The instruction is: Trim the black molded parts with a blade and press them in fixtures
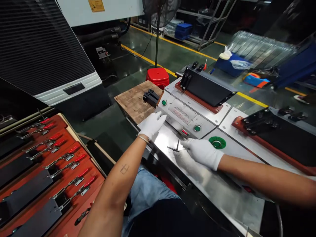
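My left hand (153, 125), in a white glove, rests over the left end of the shiny metal work surface (222, 194). Its fingers are stretched out and hold nothing, near the lower edge of the control panel (182, 113). My right hand (203, 152), also gloved, is over the same surface with its fingers curled together. Just left of its fingertips lies a small black piece with thin arms (176, 149). What the right fingers grip, if anything, is hidden. Green buttons (197, 128) sit on the panel.
Black blocks on red-brown bases (207, 89) top the machine. Black clamped parts (150, 97) lie on a wooden board (132, 102). At left stands an orange-red fixture board (81, 179) with red-handled toggle clamps. A red stool (158, 76) and a fan (161, 13) stand behind.
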The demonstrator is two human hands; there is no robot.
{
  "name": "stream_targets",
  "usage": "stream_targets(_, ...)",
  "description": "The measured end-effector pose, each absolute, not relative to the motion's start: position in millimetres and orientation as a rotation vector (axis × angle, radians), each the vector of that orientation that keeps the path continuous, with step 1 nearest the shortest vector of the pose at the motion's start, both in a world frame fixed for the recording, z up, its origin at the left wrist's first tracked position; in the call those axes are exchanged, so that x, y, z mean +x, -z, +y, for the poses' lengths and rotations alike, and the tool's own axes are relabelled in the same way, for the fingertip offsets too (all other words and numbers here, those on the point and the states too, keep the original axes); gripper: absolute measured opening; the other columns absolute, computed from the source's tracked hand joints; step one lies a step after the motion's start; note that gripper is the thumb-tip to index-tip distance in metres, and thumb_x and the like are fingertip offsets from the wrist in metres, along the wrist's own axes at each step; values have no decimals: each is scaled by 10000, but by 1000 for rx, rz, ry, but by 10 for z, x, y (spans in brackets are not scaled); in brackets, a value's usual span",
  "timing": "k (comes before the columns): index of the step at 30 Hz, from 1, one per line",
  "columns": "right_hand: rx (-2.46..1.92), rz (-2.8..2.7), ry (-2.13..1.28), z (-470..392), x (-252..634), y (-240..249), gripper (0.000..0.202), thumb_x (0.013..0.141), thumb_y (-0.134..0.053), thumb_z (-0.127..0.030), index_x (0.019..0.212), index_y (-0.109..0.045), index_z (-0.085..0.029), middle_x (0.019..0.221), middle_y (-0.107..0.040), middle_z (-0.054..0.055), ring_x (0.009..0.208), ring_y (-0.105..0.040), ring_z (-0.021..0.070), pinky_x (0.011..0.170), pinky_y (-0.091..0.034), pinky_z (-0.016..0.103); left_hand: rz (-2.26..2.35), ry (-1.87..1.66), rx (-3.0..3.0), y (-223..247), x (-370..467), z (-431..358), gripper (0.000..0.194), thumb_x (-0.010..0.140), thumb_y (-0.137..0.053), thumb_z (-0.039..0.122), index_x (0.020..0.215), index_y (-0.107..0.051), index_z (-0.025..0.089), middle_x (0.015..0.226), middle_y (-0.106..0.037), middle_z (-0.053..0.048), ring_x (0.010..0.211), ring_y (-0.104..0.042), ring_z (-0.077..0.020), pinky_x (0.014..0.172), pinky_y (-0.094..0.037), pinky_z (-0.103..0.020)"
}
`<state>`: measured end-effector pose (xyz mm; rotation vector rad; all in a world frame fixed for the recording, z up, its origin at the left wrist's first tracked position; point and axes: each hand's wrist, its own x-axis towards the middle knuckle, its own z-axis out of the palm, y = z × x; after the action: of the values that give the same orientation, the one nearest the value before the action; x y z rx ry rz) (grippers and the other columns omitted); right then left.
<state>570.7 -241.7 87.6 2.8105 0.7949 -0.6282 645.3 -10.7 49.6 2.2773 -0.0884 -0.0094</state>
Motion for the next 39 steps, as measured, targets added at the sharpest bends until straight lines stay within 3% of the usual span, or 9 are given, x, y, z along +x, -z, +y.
stream_targets(7,2921,666,599,-2129,5298,-320,455,1060,-260,-415,1218,-646,-232,1108,-673,137,912,-684,273,692,-514,355,157,-45,2018,37,5627,-156,412,992,-466,319,1281,-668,107,1373,-638,-169,1314,-566,-246,1127,-417,-363)
stream_targets(11,2959,602,539,-2042,5080,-201,429,1040,-315,-504,1181,-643,-265,1141,-664,136,862,-687,277,681,-522,369,279,-67,1920,224,5179,-62,446,1015,-410,333,1326,-641,112,1342,-661,-154,1256,-613,-228,1065,-492,-366)
stream_targets(14,2984,642,524,-2044,4915,-65,316,1030,-390,-412,1165,-637,-268,1142,-675,124,824,-686,257,676,-509,355,378,-100,1890,366,4813,-14,444,1019,-407,320,1329,-633,95,1311,-674,-169,1237,-624,-241,1056,-504,-407)
stream_targets(19,2991,747,557,-1994,4893,49,236,991,-448,-259,996,-676,-195,925,-705,130,682,-666,260,622,-471,361,435,-168,1931,562,4181,53,386,957,-549,276,1272,-669,89,1160,-722,-156,1076,-683,-233,1015,-533,-402)
stream_targets(24,3334,520,160,-1803,5382,-537,166,968,-533,-316,1004,-656,-210,915,-713,77,824,-683,239,711,-481,315,331,-268,2270,834,3563,289,393,976,-521,342,1277,-673,141,1183,-722,-146,1121,-671,-285,1040,-517,-479)
stream_targets(28,3531,186,-864,-1789,6120,-1373,110,903,-585,-235,976,-650,-183,989,-691,72,864,-639,191,786,-459,272,314,-261,2446,1176,3325,528,435,986,-472,391,1256,-685,125,1145,-742,-144,1057,-693,-315,987,-541,-520)
stream_targets(31,3470,50,-1323,-1920,6733,-1891,157,948,-520,-211,997,-647,-131,945,-674,83,829,-579,154,800,-425,246,309,-215,2463,1320,3272,610,442,981,-464,403,1246,-692,133,1144,-749,-132,1054,-703,-305,982,-552,-502)
stream_targets(35,3473,-53,-1127,-2034,7370,-2248,304,1026,-396,-223,985,-668,-94,920,-687,109,786,-536,139,770,-385,255,390,-226,2447,1362,3234,616,404,976,-468,405,1229,-708,202,1189,-747,-93,1092,-704,-287,1011,-549,-456)
stream_targets(39,3476,-3,-927,-2026,7707,-2361,321,1020,-434,-252,906,-696,-105,871,-699,118,741,-517,150,753,-372,282,399,-241,2449,1382,3239,631,443,980,-442,424,1219,-722,177,1173,-754,-97,1082,-715,-277,987,-572,-435)
